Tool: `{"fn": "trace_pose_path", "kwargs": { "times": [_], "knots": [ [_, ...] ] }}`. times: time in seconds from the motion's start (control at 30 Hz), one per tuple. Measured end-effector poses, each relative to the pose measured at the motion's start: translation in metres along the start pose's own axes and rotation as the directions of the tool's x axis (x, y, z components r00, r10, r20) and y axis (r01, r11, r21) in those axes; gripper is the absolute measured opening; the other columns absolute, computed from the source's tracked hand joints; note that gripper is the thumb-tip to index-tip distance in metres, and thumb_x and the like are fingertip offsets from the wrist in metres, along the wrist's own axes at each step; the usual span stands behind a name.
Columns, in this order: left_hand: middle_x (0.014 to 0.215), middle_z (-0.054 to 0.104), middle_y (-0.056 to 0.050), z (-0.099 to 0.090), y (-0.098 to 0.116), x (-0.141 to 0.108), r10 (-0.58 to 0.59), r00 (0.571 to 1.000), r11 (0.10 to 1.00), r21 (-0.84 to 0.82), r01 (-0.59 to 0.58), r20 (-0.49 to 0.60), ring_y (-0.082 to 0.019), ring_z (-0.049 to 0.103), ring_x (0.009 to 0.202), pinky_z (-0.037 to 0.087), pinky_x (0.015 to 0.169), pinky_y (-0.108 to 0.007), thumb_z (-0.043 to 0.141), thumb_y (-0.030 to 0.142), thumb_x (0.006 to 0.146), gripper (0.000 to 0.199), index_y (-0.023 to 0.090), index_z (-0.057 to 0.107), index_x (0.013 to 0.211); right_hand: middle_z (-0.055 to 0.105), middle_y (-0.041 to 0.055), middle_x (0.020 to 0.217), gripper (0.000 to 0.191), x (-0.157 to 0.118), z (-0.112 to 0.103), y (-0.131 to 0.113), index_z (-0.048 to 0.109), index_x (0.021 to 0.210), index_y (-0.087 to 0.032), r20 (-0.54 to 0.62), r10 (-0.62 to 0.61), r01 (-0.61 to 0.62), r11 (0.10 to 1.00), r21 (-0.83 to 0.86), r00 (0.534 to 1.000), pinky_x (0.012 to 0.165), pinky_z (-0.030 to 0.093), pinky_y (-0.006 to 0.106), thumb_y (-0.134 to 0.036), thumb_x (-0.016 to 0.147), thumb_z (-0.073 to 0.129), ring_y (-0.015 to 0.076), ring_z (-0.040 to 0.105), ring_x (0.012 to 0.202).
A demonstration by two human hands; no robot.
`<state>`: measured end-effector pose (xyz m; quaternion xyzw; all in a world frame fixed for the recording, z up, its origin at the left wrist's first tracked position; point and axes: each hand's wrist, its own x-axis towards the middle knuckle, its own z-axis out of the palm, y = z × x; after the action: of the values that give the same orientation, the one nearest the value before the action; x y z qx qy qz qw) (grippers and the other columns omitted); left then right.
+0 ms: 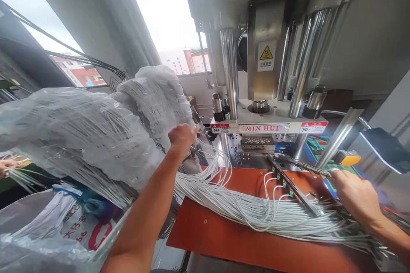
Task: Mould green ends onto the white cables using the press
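Note:
My left hand (182, 137) is raised against a large bundle of white wires wrapped in clear plastic (96, 132), and its fingers are hidden at the bundle's edge. Many loose white wires (256, 209) run across the orange-red work surface (218, 230). Green-tipped wire ends sit along a long metal comb bar (294, 187). My right hand (354, 196) pinches the end of a thin flat metal bar (307, 167), which lies just above the comb bar.
A MIN-HUI press (264, 128) with chrome columns (229, 72) stands ahead, its die plate (258, 143) below. A chrome tube (339, 136) and green board (317, 147) sit right. A co-worker's hand (6, 166) holds white wires far left, above a printed plastic sack (73, 222).

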<state>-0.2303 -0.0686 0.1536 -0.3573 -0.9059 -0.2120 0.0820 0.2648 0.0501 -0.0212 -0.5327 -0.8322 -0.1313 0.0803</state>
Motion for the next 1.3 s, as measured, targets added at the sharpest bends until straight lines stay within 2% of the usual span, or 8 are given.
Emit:
{"fn": "trace_pose_path", "kwargs": {
  "times": [0.1,0.23,0.33,0.5,0.63,0.83,1.03,1.3],
  "knots": [
    [0.087,0.068,-0.013,0.016,0.034,-0.065,0.344,0.93,0.933,-0.061,-0.354,-0.128,-0.028,0.063,0.091,0.043,0.082,-0.036,0.046,0.044,0.092,0.035,0.016,0.067,0.087,0.064,0.0132,0.094,0.024,0.001,0.0,-0.004,0.055,0.095,-0.021,0.095,0.021,-0.022,1.0,0.012,0.995,0.065,0.037,0.038,-0.027,0.095,0.032,0.0294,0.061,0.09],
    [0.107,0.068,-0.007,0.075,0.09,-0.137,0.881,0.471,0.43,-0.487,-0.76,0.043,-0.023,0.057,0.11,0.044,0.092,-0.032,0.06,0.027,0.085,0.025,0.024,0.065,0.11,0.062,0.0089,0.097,0.021,0.02,0.01,-0.025,0.056,0.096,-0.02,0.248,-0.03,-0.015,0.985,0.174,0.968,0.065,0.035,0.032,-0.024,0.094,0.036,0.0236,0.06,0.088],
    [0.122,0.062,-0.009,0.13,0.12,-0.147,0.959,0.271,0.268,-0.596,-0.757,0.087,-0.025,0.048,0.125,0.037,0.106,-0.036,0.066,0.011,0.075,0.046,0.022,0.061,0.119,0.061,0.0094,0.098,0.017,0.035,0.021,-0.044,0.058,0.096,-0.018,0.261,-0.058,-0.005,0.972,0.235,0.964,0.066,0.036,0.03,-0.024,0.092,0.043,0.0231,0.057,0.093],
    [0.112,0.064,-0.009,0.176,0.134,-0.127,0.946,0.192,0.305,-0.514,-0.802,0.262,-0.029,0.051,0.117,0.04,0.1,-0.041,0.075,0.017,0.067,0.041,0.023,0.065,0.106,0.061,0.011,0.1,0.016,0.044,0.019,-0.062,0.06,0.099,-0.017,0.195,-0.108,0.068,0.977,0.201,0.975,0.069,0.041,0.032,-0.02,0.09,0.047,0.0275,0.053,0.101],
    [0.111,0.061,-0.005,0.182,0.127,-0.123,0.94,0.185,0.294,-0.408,-0.864,0.286,-0.025,0.053,0.109,0.042,0.094,-0.037,0.069,0.023,0.074,0.03,0.023,0.062,0.104,0.061,0.0118,0.11,0.029,0.024,0.004,-0.072,0.055,0.115,-0.019,0.121,-0.169,0.123,0.94,0.319,0.978,0.077,0.045,0.04,-0.033,0.09,0.051,0.0294,0.055,0.105],
    [0.108,0.062,-0.006,0.191,0.124,-0.119,0.958,0.049,0.148,-0.339,-0.929,0.282,-0.023,0.053,0.107,0.035,0.102,-0.038,0.064,0.031,0.078,0.03,0.019,0.061,0.106,0.067,0.0091,0.097,0.058,-0.016,0.009,-0.099,0.042,0.137,-0.023,0.093,-0.283,0.223,0.885,0.408,0.955,0.068,0.047,0.033,-0.026,0.081,0.057,0.0267,0.063,0.091],
    [0.093,0.063,-0.006,0.197,0.112,-0.108,0.964,0.141,0.217,-0.359,-0.908,0.226,-0.022,0.057,0.092,0.043,0.092,-0.035,0.07,0.032,0.07,0.028,0.017,0.063,0.092,0.067,0.0076,0.096,0.038,0.003,0.011,-0.099,0.057,0.119,-0.021,-0.03,-0.339,0.326,0.873,0.362,0.94,0.07,0.046,0.034,-0.02,0.081,0.056,0.0249,0.062,0.088],
    [0.1,0.064,-0.007,0.198,0.112,-0.052,0.815,0.579,0.531,-0.426,-0.733,0.019,-0.023,0.057,0.098,0.047,0.09,-0.035,0.069,0.021,0.066,0.031,0.018,0.064,0.096,0.067,0.0086,0.101,0.022,0.112,-0.004,-0.094,0.061,0.108,-0.02,-0.214,-0.433,0.477,0.841,0.254,0.876,0.071,0.04,0.035,-0.025,0.087,0.057,0.0255,0.058,0.094]
  ]
}}
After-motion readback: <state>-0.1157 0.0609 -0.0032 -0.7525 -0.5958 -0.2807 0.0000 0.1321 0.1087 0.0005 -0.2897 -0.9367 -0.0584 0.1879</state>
